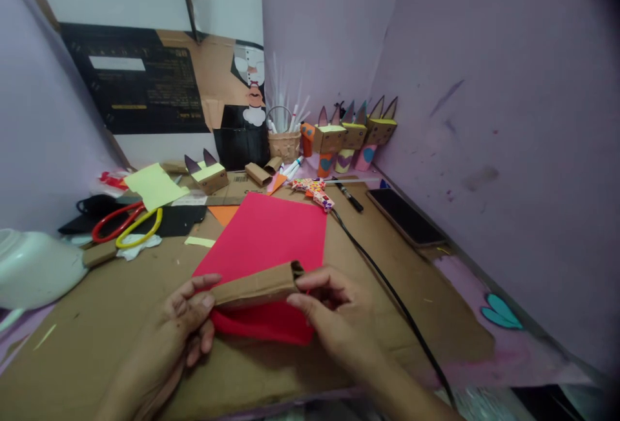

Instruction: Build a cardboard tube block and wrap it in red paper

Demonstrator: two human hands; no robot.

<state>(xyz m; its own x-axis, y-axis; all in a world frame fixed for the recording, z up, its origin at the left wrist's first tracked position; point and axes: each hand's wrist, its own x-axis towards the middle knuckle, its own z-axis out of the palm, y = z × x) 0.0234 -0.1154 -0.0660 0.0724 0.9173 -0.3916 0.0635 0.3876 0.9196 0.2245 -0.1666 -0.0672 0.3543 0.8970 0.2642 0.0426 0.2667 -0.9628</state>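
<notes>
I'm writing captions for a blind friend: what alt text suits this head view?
A person's left hand and right hand hold a cardboard tube over a red sheet. Beyond lie scissors and a patterned glue gun; eared cardboard figures stand by a purple wall.

Bare left hand (186, 319), bare right hand (341, 310) — slim fingers (330, 277), uncovered wrists (151, 349), bare forearms (400, 376)

Left hand (167, 330) and right hand (346, 314) apart, fingers (323, 277) bent inward toward each other
</notes>
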